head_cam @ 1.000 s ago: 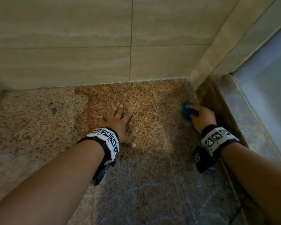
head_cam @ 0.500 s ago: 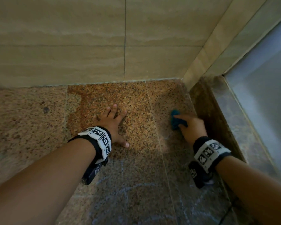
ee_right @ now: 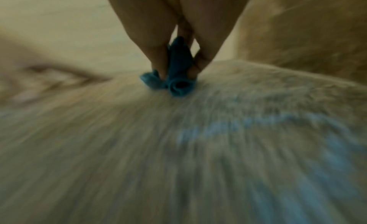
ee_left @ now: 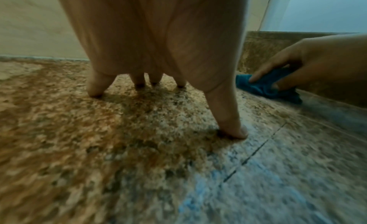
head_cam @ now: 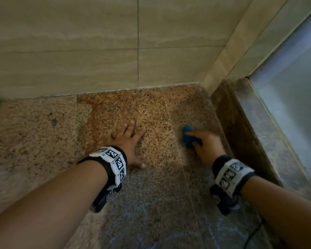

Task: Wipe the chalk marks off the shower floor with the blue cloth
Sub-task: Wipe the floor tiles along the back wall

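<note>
We brace the left hand (head_cam: 128, 141) flat on the shower floor (head_cam: 34, 133), fingers (ee_left: 95, 86) spread and holding nothing, probably to carry our weight while reaching. The right hand (head_cam: 207, 144) pinches the bunched blue cloth (head_cam: 187, 136) against the floor near the stone curb (head_cam: 241, 123). Faint chalk marks (head_cam: 158, 202) lie nearer us, not yet wiped.

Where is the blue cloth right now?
In the head view the blue cloth sits bunched on the shower floor, gripped by the right hand, near the raised stone curb.
</note>
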{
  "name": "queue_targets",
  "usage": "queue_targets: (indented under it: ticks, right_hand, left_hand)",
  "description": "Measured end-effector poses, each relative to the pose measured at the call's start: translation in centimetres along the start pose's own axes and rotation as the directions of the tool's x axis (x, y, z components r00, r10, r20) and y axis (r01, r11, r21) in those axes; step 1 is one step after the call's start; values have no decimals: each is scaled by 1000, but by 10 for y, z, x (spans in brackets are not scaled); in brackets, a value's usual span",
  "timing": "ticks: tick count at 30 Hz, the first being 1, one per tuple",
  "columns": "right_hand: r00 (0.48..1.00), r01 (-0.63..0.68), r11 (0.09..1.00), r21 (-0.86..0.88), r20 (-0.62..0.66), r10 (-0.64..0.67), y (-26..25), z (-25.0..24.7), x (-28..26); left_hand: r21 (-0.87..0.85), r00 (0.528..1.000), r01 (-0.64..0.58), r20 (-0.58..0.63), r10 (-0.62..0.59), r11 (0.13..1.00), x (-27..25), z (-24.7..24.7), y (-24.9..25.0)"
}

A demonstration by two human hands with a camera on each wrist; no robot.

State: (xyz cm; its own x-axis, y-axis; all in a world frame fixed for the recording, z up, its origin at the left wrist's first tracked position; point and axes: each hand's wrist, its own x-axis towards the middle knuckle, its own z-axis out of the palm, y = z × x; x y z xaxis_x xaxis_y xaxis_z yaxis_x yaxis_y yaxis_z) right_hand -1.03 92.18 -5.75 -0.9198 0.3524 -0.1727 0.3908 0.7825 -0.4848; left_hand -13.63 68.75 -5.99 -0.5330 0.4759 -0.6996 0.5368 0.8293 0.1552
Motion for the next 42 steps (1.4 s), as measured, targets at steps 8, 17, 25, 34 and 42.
queue_targets:
  ticks: [8,17,25,34,42]
  right_hand:
    - [987,-154,988,23,-49,155,26,-22,18]
    - [950,304,953,-6,74,-303,-15,20,-27]
    - [958,-264,964,-25,-125,259,18,-20,13]
    - [991,117,993,-24,71,-115,-9,6,15]
    - [977,-194,981,-18,-98,191,4,-8,29]
  left_hand:
    - [4,999,29,25,-29,1000,-5,-8,7]
    - [-16,1000,20,4,-20,1000,-5,-6,6]
    - [-12,1000,5,-15,-6,1000,-5,-3,4]
    - [-20,1000,5,-22,-5,1000,-3,-1,2]
    - [-30,1000,0,-30,-1,1000,-1,0,1]
